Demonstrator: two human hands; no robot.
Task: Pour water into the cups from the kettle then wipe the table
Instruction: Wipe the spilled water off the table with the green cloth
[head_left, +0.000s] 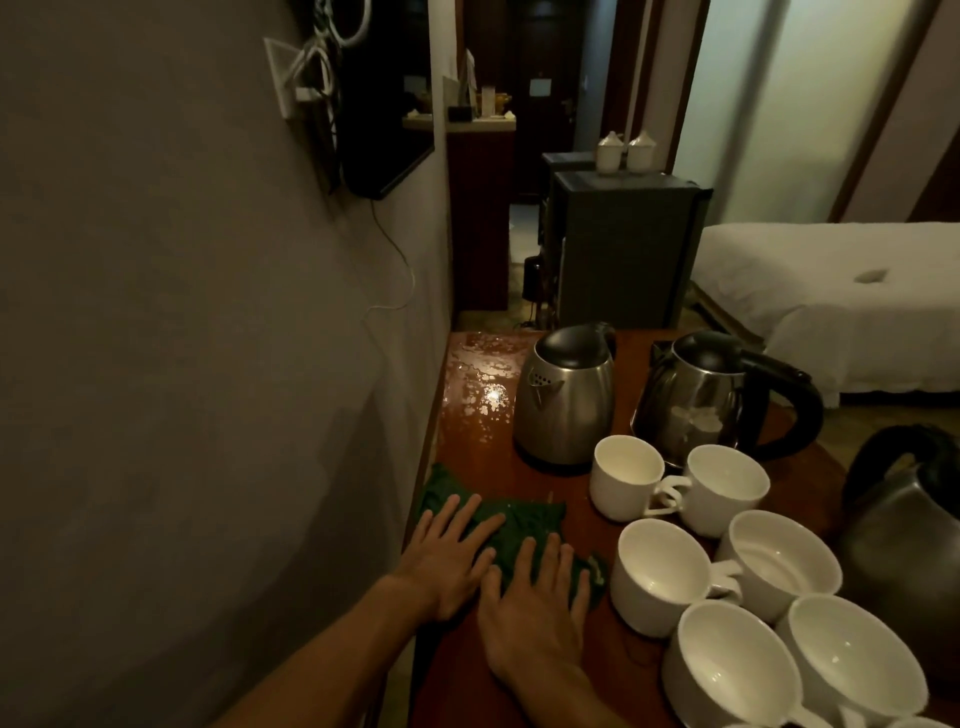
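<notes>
Against a grey wall in a dim hotel room, a glossy reddish-brown wooden table (569, 501) is seen, with pale wet patches (483, 384) shining at its far end. A crumpled dark green cloth (519, 525) lies on the near left part of the table, just beside the wall, and is pressed down under both hands. The left hand (452, 551) and the right hand (540, 597) are laid on it side by side, fingers straight and slightly spread, with nothing gripped. The cloth is judged to be soft, light and limp, possibly damp, so it would bunch if pushed from one edge; it is best held by flat palms over its middle. Easy sliding on the lacquered top is expected. Care is called for near the white ceramic cups (626, 475) clustered close on the right, and near the brushed steel kettle (566, 400) standing just right of the wet patches, since either could be knocked.
</notes>
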